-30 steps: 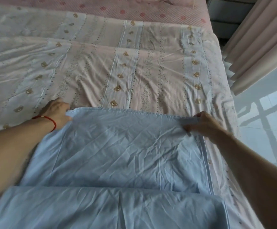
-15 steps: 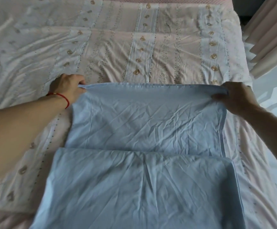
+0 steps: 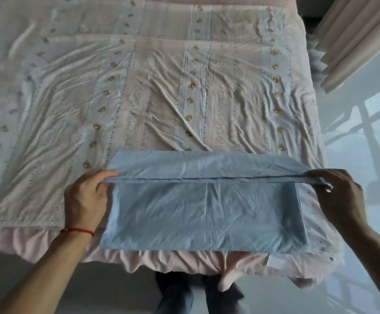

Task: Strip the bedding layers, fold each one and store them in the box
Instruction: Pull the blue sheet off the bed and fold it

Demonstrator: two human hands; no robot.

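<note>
A light blue sheet [image 3: 204, 214] lies partly folded at the near edge of the bed. Its far edge is lifted and stretched taut as a straight line across the sheet's middle. My left hand [image 3: 87, 196], with a red string on the wrist, pinches the left end of that edge. My right hand [image 3: 336, 196] pinches the right end. Under the sheet lies a pale pink patterned cover [image 3: 152, 94] with rows of small bear motifs, wrinkled and spread over the whole bed. No box is in view.
A pink ruffled bed skirt [image 3: 184, 261] hangs at the near edge, above my legs. Pale curtains [image 3: 352, 39] hang at the upper right. Glossy floor [image 3: 365, 137] runs along the bed's right side.
Both hands have drawn the blue sheet's far edge toward me, folding it over the near part. The view has pulled back, so the bed's near edge and the floor now show.
</note>
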